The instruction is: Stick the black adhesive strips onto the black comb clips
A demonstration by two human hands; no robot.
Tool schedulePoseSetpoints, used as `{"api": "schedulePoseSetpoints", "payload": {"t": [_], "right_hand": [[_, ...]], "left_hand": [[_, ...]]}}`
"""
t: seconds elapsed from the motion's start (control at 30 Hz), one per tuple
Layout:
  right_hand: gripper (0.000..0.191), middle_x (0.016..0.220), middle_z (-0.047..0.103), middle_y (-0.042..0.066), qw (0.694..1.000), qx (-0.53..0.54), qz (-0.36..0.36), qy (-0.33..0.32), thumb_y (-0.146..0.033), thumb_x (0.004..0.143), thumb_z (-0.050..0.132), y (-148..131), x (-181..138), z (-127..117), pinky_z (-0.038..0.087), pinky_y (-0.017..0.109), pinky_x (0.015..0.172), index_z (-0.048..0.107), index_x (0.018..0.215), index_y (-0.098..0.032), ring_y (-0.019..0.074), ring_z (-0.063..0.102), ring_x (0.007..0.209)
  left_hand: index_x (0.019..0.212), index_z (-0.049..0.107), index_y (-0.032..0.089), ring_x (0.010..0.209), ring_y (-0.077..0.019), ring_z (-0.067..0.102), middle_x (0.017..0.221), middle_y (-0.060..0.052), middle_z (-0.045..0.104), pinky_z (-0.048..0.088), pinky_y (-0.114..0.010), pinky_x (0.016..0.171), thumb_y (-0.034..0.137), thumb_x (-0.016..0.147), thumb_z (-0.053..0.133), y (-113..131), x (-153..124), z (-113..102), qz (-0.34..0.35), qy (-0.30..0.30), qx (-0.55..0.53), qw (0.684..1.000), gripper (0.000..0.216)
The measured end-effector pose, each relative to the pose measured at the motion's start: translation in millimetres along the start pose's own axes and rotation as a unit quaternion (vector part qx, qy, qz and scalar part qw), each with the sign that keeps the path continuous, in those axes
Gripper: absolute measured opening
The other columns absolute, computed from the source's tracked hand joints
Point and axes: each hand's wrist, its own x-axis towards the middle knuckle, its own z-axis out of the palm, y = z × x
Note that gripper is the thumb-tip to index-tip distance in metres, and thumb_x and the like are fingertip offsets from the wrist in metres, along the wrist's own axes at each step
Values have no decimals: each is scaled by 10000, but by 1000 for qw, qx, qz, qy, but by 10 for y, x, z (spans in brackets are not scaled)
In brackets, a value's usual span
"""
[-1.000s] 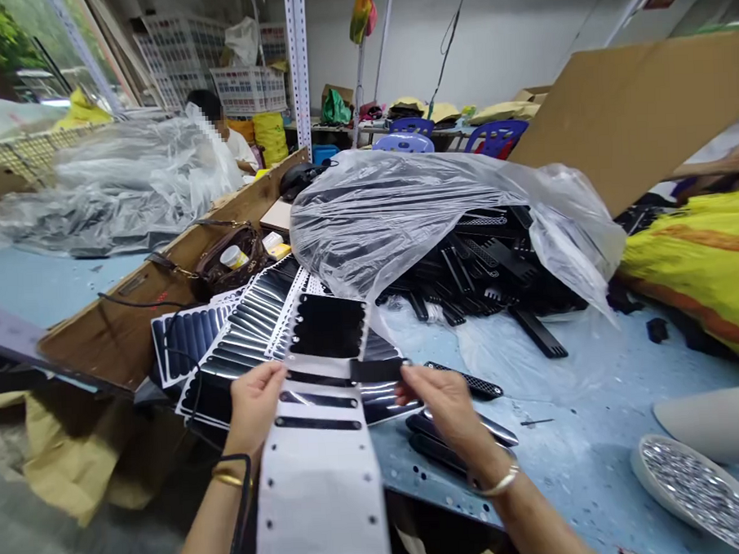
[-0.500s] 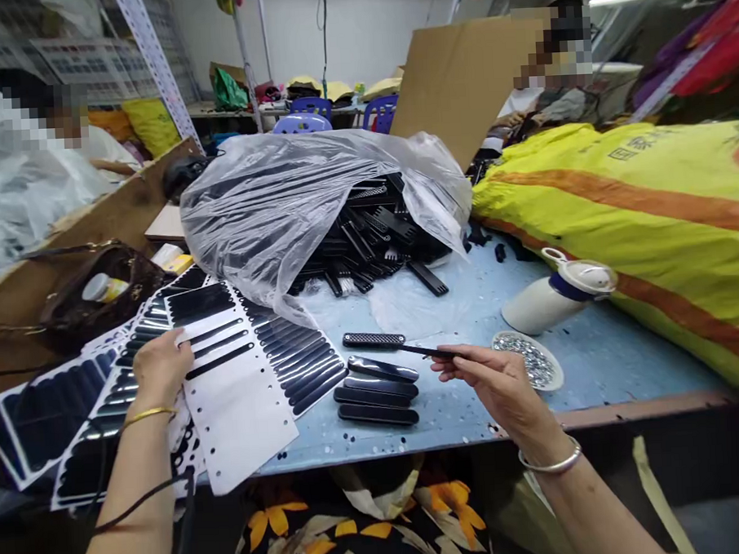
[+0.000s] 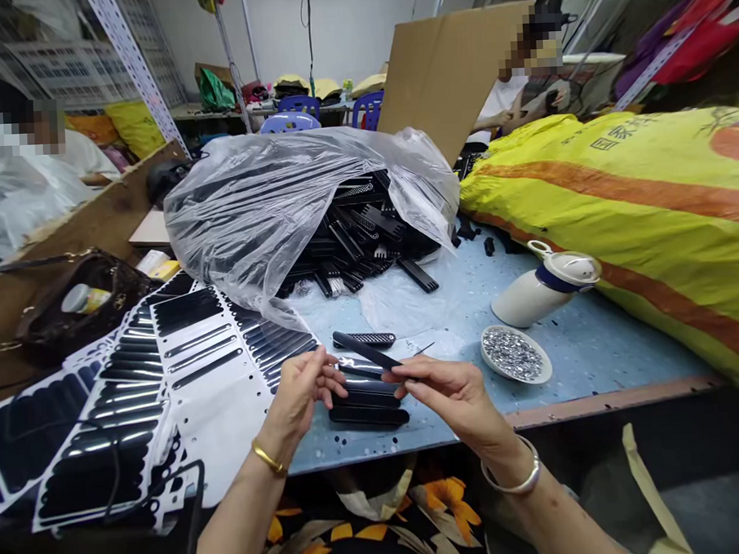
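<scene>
My right hand (image 3: 439, 384) pinches one end of a long, flat black strip with a rounded tip (image 3: 364, 351), held tilted above the table. My left hand (image 3: 306, 386) is close to the strip's other end, its fingers loosely curled and apart, with nothing visible in them. Beneath both hands lies a row of glossy black rounded pieces (image 3: 369, 416), partly hidden by my fingers. A black handle with a patterned face (image 3: 378, 339) rests just behind the held strip. To the left are white sheets bearing black rounded stickers (image 3: 187, 309).
A clear plastic bag (image 3: 249, 192) spills many black handle parts (image 3: 367, 224). At right are a white dish of small silvery pieces (image 3: 488, 355), a white lidded bottle (image 3: 523, 299) and a big yellow sack (image 3: 647, 191). A brown handbag (image 3: 46, 311) sits left. Two people are beyond.
My left hand has left the sticker sheet and moved right, beside my right hand. My right hand has come left with the black strip, turning it so its flat face shows.
</scene>
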Motion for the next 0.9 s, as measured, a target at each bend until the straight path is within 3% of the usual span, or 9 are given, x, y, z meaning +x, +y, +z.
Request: {"api": "schedulePoseSetpoints", "payload": {"t": [0.2, 0.4, 0.53, 0.7, 0.77, 0.83, 0.9], "right_hand": [[245, 922, 770, 66, 978, -164, -132, 6, -107, 849, 617, 0, -38, 178, 617, 301, 777, 755, 1013, -225, 200, 736, 858], [424, 1050, 734, 106, 946, -208, -243, -51, -3, 881, 485, 26, 6, 433, 611, 342, 798, 650, 1210, -214, 198, 704, 952], [438, 1057, 725, 114, 933, -234, -258, -94, -9, 884, 487, 84, 23, 563, 613, 341, 795, 625, 1248, -208, 210, 702, 959], [319, 974, 756, 78, 943, -207, -249, -76, -185, 818, 713, 58, 128, 666, 625, 327, 787, 692, 1133, -234, 231, 733, 878], [260, 926, 766, 67, 949, -197, -237, -72, -243, 796, 749, 1, 209, 682, 630, 313, 750, 719, 1054, -235, 228, 742, 815], [145, 867, 770, 52, 952, -202, -223, -49, -225, 828, 707, -59, 288, 667, 626, 289, 707, 734, 969, -238, 207, 742, 751], [129, 825, 766, 41, 954, -218, -205, -14, -185, 864, 637, -101, 340, 623, 618, 273, 668, 738, 915, -247, 193, 737, 716]], "left_hand": [[639, 614, 109, 404, -129, 597, 555, -73, 675, 329, -174, 356, 361, 622, 803, -4, 1, -44, 5, -34, -79, 996, 316], [652, 608, 115, 419, -150, 618, 567, -86, 687, 314, -181, 358, 388, 643, 766, -35, -80, -191, 11, -5, -118, 993, 315], [556, 530, 141, 379, -128, 590, 499, -53, 649, 277, -168, 343, 309, 566, 800, -42, -114, -323, 24, 48, -106, 993, 318], [558, 514, 151, 372, -125, 575, 478, -52, 634, 255, -171, 346, 328, 584, 782, 63, -289, -541, 27, 47, -119, 991, 322], [577, 519, 156, 374, -116, 558, 469, -29, 609, 250, -173, 351, 349, 597, 766, 115, -378, -693, 51, 73, -119, 989, 314], [603, 521, 162, 386, -107, 544, 504, -23, 610, 255, -182, 362, 380, 643, 723, 150, -446, -901, 80, 133, -61, 986, 300], [619, 519, 170, 408, -112, 546, 568, -40, 638, 293, -202, 385, 393, 760, 606, 159, -474, -1140, 78, 202, 136, 967, 278]]}}
